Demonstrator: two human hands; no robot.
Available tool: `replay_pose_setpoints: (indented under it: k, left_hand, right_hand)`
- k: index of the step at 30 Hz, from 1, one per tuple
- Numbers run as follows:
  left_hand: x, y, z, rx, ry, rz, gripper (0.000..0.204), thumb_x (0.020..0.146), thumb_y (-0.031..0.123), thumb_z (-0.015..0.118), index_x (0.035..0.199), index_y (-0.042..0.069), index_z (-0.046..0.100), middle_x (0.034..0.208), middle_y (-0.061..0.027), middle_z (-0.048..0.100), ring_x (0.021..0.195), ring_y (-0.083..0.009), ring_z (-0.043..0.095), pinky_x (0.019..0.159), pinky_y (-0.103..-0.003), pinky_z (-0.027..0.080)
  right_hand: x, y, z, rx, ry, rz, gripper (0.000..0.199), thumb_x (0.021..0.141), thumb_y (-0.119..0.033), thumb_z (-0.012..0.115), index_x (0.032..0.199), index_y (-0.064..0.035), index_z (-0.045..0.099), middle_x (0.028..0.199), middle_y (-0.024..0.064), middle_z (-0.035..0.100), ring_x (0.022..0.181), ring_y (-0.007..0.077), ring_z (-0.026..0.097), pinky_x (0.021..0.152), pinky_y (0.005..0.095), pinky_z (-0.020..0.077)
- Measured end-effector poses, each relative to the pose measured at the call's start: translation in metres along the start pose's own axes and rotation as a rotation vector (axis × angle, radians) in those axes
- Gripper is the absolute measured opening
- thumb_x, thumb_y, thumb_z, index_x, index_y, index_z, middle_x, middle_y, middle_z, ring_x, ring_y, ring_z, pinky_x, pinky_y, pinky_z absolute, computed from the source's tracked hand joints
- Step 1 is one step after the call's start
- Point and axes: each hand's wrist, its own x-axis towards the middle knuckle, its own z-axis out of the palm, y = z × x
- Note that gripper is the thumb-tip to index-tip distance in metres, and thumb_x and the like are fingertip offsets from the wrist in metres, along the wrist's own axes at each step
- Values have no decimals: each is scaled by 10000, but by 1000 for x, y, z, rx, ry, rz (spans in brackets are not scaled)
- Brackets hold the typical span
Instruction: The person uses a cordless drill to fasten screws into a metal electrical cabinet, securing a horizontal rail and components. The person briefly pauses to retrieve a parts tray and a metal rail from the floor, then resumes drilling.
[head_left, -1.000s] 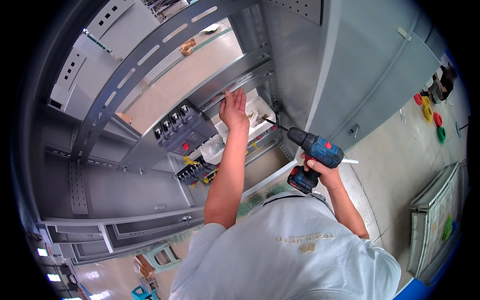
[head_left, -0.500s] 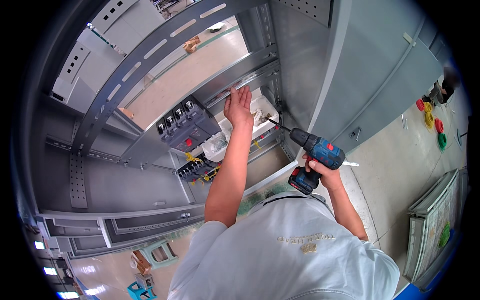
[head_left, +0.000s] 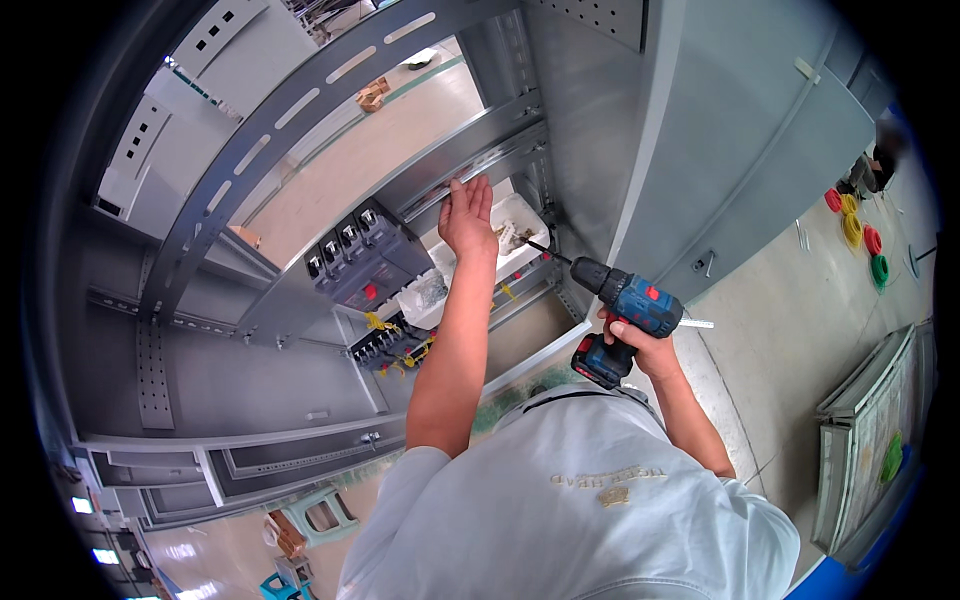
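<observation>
Right fingers (head_left: pixel 627 331) grip drill (head_left: pixel 632 300) | long axis slanted | bit (head_left: pixel 548 252) points up-left

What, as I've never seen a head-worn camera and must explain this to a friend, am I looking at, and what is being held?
No machine arm here, just a person's two bare hands. The view looks down from a wide fisheye camera on the person's head, so straight edges bend. The right hand grips a blue and black cordless drill with red accents. The left hand is raised and open, close to a grey metal rail; whether it touches is hard to tell. Around them stands an open grey metal cabinet. Inside are a dark grey, block-shaped device with a red button and a white, plastic-looking tub of small parts, partly hidden by the left forearm.
</observation>
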Motion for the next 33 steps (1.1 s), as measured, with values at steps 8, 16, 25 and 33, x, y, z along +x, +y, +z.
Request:
replay_pose_setpoints:
  k: [8, 16, 25, 33]
  left_hand:
    - [0, -2, 0, -13, -4, 14, 321, 961, 243, 658, 1091, -26, 542, 1104, -192, 660, 1077, -297, 670, 939, -389, 571]
    - [-11, 5, 5, 47, 4, 10, 262, 964, 244, 657, 1043, 19, 548, 1026, -146, 665, 1011, -272, 683, 883, -384, 582]
    - [-41, 15, -3, 271, -61, 231, 150, 976, 164, 612, 963, 53, 513, 945, -91, 647, 878, -196, 686, 792, -353, 583]
    - [-90, 35, -29, 702, -265, 20, 112, 995, 143, 561, 1028, 60, 494, 676, -46, 580, 529, -113, 549, 453, -266, 433]
  right_hand:
    - [-2, 2, -2, 20, -1, -6, 381, 779, -87, 699, 1145, -14, 620, 981, 94, 678, 728, 157, 624, 718, 314, 521]
    - [-4, 0, -4, 21, 5, -22, 389, 772, -89, 701, 1147, -19, 619, 982, 97, 679, 722, 160, 623, 706, 315, 519]
    - [-9, -9, -7, 58, -39, -72, 442, 757, -124, 719, 1169, -14, 603, 968, 107, 675, 695, 176, 618, 664, 320, 514]
    - [-7, -18, -5, 120, -98, -66, 511, 716, -192, 755, 1164, -9, 593, 930, 99, 672, 644, 173, 612, 617, 311, 510]
